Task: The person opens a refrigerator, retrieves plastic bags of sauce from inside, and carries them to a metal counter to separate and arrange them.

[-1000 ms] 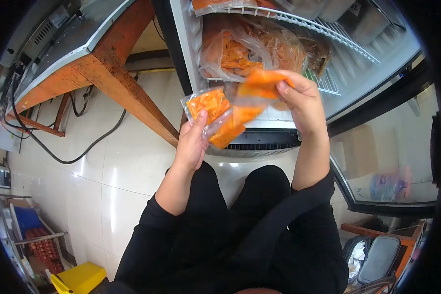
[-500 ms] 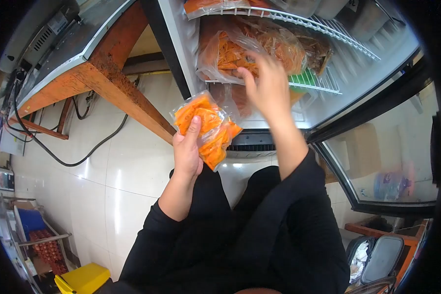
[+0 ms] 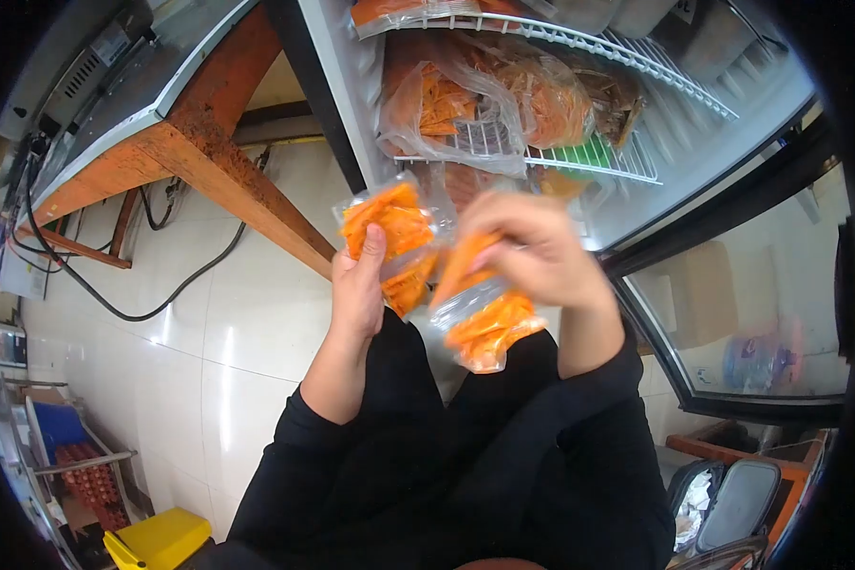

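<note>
My left hand (image 3: 359,285) is closed on clear plastic packets of orange food (image 3: 389,223), its thumb pressed on their front. Just to the right, my right hand (image 3: 537,249) pinches another clear packet of orange food (image 3: 494,318), which hangs down over my lap and is blurred by motion. What the food is I cannot make out. Beyond both hands, an open plastic bag (image 3: 437,104) with more orange packets lies on the fridge's wire shelf (image 3: 617,172). The fingertips of my right hand are partly smeared.
The fridge's glass door (image 3: 741,304) stands open on the right. Above the bag runs an upper wire rack (image 3: 579,36) holding grey containers. At the left is a wooden table (image 3: 209,133) with a black hose below. A yellow bin lid (image 3: 161,540) shows at lower left.
My right hand has come out of the fridge toward me and now holds a packet. The bag on the shelf has a gap where orange packets showed. My left hand has barely moved.
</note>
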Motion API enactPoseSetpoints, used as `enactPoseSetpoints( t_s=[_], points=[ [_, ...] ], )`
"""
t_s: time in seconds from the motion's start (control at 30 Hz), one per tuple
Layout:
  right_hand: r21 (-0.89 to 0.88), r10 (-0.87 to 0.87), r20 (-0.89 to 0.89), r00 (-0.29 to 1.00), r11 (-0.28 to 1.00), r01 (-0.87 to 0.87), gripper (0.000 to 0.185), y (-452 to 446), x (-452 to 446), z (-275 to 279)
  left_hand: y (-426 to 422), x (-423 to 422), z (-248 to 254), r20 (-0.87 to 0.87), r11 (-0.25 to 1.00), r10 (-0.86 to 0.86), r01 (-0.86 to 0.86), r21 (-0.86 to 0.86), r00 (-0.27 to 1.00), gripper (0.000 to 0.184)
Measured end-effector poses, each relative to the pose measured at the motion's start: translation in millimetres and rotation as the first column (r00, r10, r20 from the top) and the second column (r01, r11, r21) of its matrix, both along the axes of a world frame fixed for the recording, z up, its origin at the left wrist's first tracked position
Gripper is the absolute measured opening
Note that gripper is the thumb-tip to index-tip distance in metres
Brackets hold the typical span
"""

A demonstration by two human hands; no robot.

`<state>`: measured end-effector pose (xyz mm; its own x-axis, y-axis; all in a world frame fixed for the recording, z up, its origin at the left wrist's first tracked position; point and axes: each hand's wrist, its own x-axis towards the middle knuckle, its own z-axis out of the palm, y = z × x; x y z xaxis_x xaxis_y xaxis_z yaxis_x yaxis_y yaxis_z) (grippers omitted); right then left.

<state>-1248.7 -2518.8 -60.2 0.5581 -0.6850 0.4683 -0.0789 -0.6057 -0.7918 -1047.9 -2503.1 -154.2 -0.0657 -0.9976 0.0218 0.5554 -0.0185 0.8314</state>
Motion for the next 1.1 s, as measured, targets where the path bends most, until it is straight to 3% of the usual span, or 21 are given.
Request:
enactPoseSetpoints(
  t_s=[0.03,0.07,0.13,0.17,0.23,0.27,0.33,0.37,0.43,0.57,0.67,0.77,0.97,1.0,1.07,1.1],
  points=[
    [0.016,0.007,-0.012,1.000,1.000,-0.007,0.016,0.7,12.8,-5.7,2.9,-2.2,1.7,-0.073,0.996,-0.084,0.084,-0.004,0.994,0.048],
    [-0.176,-0.080,-0.016,0.997,0.981,0.076,0.020,-3.7,25.8,-11.1,7.7,-4.7,4.4,-0.166,0.989,-0.147,0.147,-0.012,0.975,0.050],
    [-0.310,-0.295,-0.035,0.955,0.911,0.271,0.016,-9.5,42.4,-28.5,16.5,-8.8,15.9,-0.343,0.963,-0.263,0.264,-0.044,0.902,0.053],
    [-0.319,-0.291,-0.015,0.957,0.908,0.272,0.014,-12.3,44.4,-31.5,10.8,-2.8,5.2,-0.065,0.989,-0.147,0.148,0.014,0.987,0.055],
    [-0.343,-0.280,0.030,0.960,0.899,0.273,0.014,-23.6,48.0,-32.3,7.4,0.5,8.5,0.042,0.996,-0.085,0.083,0.039,0.995,0.054],
    [-0.292,-0.347,0.076,0.935,0.889,0.354,0.018,-37.0,44.8,-34.3,7.2,2.4,9.5,0.097,0.997,-0.057,0.051,0.054,0.994,0.053],
    [-0.220,-0.574,0.077,0.815,0.788,0.575,0.023,-72.8,37.6,-21.6,9.8,7.0,9.0,0.051,0.997,-0.034,0.030,0.074,0.998,0.049],
    [-0.207,-0.698,-0.049,0.714,0.707,0.677,0.024,-94.6,34.3,-22.4,10.6,7.9,9.3,0.025,0.997,-0.021,0.019,0.080,0.999,0.047],
    [-0.256,-0.714,-0.314,0.626,0.698,0.669,0.030,-125.4,37.9,-35.3,12.0,7.0,12.2,-0.054,0.995,0.006,0.000,0.104,0.999,0.042],
    [-0.451,-0.812,-0.286,0.509,0.583,0.676,0.035,-153.8,43.1,-61.3,10.5,10.8,10.8,-0.044,0.989,0.050,-0.043,0.142,0.998,0.038],
    [-0.447,-0.761,-0.453,0.465,0.644,0.620,0.029,-150.0,43.8,-55.3,11.5,8.3,15.8,-0.062,0.985,0.038,-0.027,0.170,0.997,0.037],
    [-0.482,-0.817,-0.268,0.510,0.572,0.663,0.023,-140.6,25.0,-50.5,13.6,7.3,17.5,-0.050,0.990,0.057,-0.050,0.135,0.997,0.038],
    [-0.155,-0.758,0.034,0.651,0.640,0.753,0.018,-83.9,-16.4,-11.9,11.1,0.7,19.4,-0.017,0.987,0.054,-0.051,0.153,0.998,0.037],
    [0.048,-0.642,0.185,0.744,0.762,0.646,0.019,-82.8,-19.7,-14.4,10.4,-1.1,16.4,-0.015,0.987,0.050,-0.047,0.153,0.999,0.037],
    [0.335,-0.409,0.538,0.737,0.906,0.259,0.022,-84.3,-26.5,-15.3,6.1,-6.3,10.1,-0.013,0.989,0.038,-0.036,0.142,0.999,0.037],
    [0.332,-0.382,0.525,0.761,0.915,0.231,0.024,-78.2,-29.1,-13.7,5.5,-10.6,8.7,-0.026,0.990,0.041,-0.038,0.132,0.999,0.037]
  ],
)
